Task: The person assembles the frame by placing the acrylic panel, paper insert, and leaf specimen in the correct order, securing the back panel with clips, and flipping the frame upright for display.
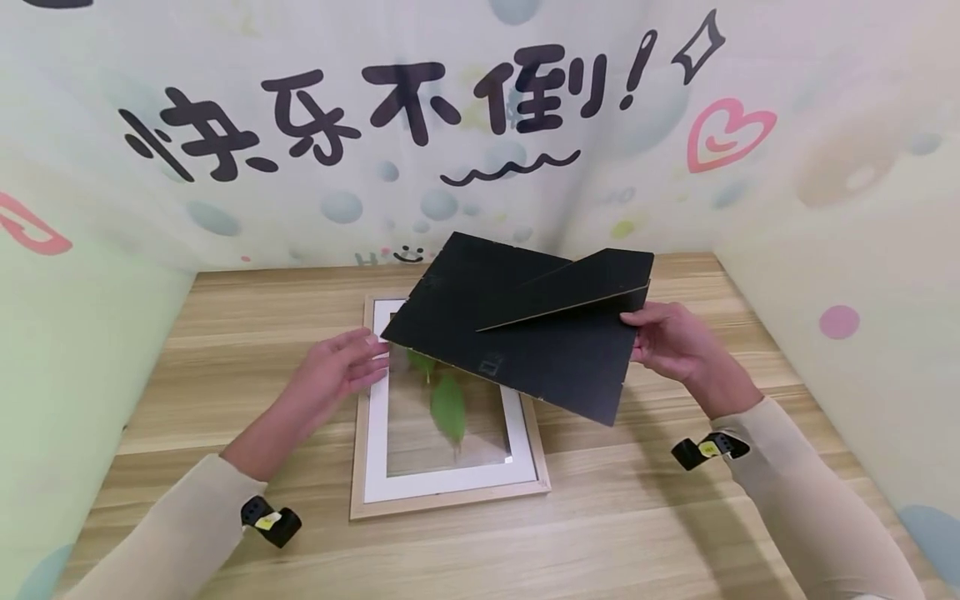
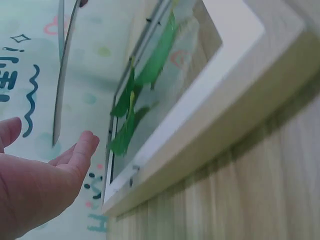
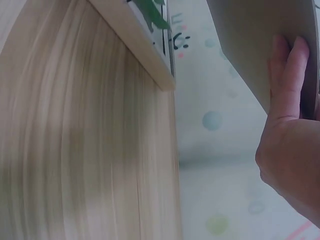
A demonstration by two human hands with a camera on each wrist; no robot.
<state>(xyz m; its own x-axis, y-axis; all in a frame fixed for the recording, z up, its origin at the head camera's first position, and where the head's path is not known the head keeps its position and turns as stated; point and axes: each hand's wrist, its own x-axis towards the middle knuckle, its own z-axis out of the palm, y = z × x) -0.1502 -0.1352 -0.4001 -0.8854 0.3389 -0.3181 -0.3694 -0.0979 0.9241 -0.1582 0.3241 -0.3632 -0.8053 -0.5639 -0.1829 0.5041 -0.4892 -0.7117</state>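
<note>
My right hand (image 1: 678,346) pinches the right edge of a black photo frame backing board (image 1: 450,287), thumb on top and fingers flat against its underside in the right wrist view. A fold-out stand flap (image 1: 592,279) sticks up from the board, which is held tilted above a wooden photo frame (image 1: 450,502). Beside the board's left corner is my left hand (image 1: 326,375), fingers extended; the left wrist view has the board's edge between thumb and fingers, without a grip. Green leaves (image 2: 155,60) lie inside the frame's white mat (image 1: 378,433). The board hides the frame's upper right part.
The frame lies on a wood-grain table (image 1: 255,358). A printed white curtain (image 1: 420,183) with dark lettering rises behind the table's back edge, and pale walls stand on both sides. Each wrist wears a small black camera (image 1: 272,521).
</note>
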